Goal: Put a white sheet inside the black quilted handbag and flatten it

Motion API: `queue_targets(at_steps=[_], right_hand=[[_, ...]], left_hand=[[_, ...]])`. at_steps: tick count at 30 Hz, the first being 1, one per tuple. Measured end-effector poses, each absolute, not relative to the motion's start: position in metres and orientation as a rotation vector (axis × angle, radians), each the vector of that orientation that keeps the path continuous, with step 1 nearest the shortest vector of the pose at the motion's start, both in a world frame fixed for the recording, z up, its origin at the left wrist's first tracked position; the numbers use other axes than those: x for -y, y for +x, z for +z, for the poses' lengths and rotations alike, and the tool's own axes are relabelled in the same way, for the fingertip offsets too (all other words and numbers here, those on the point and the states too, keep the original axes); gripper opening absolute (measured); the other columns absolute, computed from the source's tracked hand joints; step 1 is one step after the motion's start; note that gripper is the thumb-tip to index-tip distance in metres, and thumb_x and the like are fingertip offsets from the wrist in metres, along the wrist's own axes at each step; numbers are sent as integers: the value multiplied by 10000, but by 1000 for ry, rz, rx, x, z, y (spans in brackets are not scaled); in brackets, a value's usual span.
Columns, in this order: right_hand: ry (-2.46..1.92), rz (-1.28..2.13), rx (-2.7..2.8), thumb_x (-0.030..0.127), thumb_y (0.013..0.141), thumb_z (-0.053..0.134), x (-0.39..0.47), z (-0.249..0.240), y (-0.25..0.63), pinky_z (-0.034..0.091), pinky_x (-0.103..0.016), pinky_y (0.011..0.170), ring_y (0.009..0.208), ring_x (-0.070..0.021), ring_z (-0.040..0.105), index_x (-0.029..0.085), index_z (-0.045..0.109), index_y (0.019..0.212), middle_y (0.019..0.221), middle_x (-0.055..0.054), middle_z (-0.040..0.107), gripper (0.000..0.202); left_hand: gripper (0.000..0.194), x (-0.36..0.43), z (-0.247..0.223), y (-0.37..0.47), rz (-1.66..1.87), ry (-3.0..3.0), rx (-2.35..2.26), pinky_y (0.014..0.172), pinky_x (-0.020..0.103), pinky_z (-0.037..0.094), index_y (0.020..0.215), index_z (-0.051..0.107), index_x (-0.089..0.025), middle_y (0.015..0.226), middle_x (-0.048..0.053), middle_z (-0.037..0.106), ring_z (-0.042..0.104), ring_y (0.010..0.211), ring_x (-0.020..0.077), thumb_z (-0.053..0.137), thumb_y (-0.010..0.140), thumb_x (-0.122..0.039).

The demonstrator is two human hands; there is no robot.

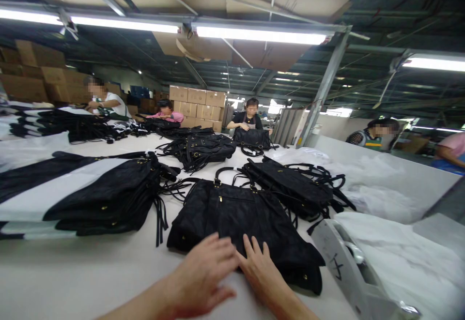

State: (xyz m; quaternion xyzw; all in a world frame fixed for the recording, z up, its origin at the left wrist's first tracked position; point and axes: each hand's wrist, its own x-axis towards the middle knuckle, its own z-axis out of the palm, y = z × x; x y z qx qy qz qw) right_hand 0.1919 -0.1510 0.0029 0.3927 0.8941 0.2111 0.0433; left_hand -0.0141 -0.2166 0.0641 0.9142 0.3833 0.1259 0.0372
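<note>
A black handbag [236, 218] is laid flat on the white desk [90, 271], handles pointing away from the wearer, directly in front of the camera. The left hand [203, 276] is held spread, fingers loosely extended, over the near left corner of the handbag; contact looks light and nothing is gripped. The right hand [259, 266] is pressed flat on the near edge, fingers splayed and extended, also closed on nothing. The two hands are placed just beside each other, thumbs nearly touching. The step in hand is judged to be a smoothing or flattening of the bag body. A stack of similar bags [109, 199] is seen to the left, a second stack [294, 184] beyond to the right, and white wrapping material [399, 257] at the far right. A tape dispenser [348, 266] is set just beside the bag's right corner. For any further handling, an even outward sweep with flat palms would be called for, with care taken that the handles and tassels are not snagged.
</note>
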Motion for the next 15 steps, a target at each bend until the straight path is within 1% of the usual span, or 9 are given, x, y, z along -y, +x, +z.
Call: queue_targets(at_steps=[2,3,5,6,9,10,11,13,15], right_hand=[[1205,579,-2715,84,872,565,154,14,190,505,-689,858,1222,-462,549,387,256,1519,1402,-270,518,778],[1203,522,-2709,60,850,584,154,23,191,487,-703,875,1246,-460,528,403,231,1521,1421,-265,502,832],[1173,298,-2700,31,758,674,154,45,195,427,-744,916,1305,-464,462,420,192,1524,1472,-256,443,985],[1164,143,-2693,65,718,730,152,55,200,383,-772,932,1340,-469,413,421,182,1525,1503,-246,403,1038],[1310,-165,-2635,400,668,827,143,69,221,242,-845,942,1408,-497,254,386,170,1533,1565,-227,278,1087],[1391,-164,-2605,480,654,824,140,65,229,213,-860,934,1406,-514,234,371,184,1533,1567,-229,257,1093],[1463,-111,-2581,480,649,827,136,55,235,202,-870,925,1397,-529,234,363,204,1529,1563,-232,251,1084],[1517,34,-2556,277,708,794,129,28,242,248,-882,883,1356,-536,318,402,265,1499,1541,-209,294,961],[1563,183,-2594,76,798,615,124,-1,243,331,-872,829,1308,-500,426,477,340,1445,1501,-149,393,809]], left_hand=[[557,192,89,-24,389,2689,-1574,1198,588,99,1479,384,-198,1562,119,359,212,1475,321,466,990,-452],[601,182,91,-29,301,2584,-1717,1179,630,91,1498,358,-193,1591,145,282,158,1485,357,482,979,-469],[568,168,80,-40,154,2448,-1797,1145,667,166,1496,374,-224,1582,154,293,188,1473,385,422,996,-488],[556,166,70,-45,118,2422,-1790,1138,669,186,1500,366,-255,1580,142,300,202,1470,382,389,1003,-503],[544,172,50,-53,130,2405,-1756,1148,669,149,1518,303,-329,1598,101,259,164,1483,354,330,1011,-525],[548,175,51,-53,127,2392,-1747,1149,672,133,1521,294,-332,1602,101,240,148,1486,354,328,1009,-527],[554,177,56,-53,98,2377,-1733,1144,678,133,1521,297,-322,1602,110,231,143,1484,362,329,1006,-524],[577,172,73,-48,-66,2326,-1700,1119,701,173,1523,305,-286,1596,144,225,157,1472,400,358,991,-504],[609,149,94,-39,-280,2248,-1652,1071,699,292,1476,420,-258,1528,186,374,306,1412,447,522,919,-481]])
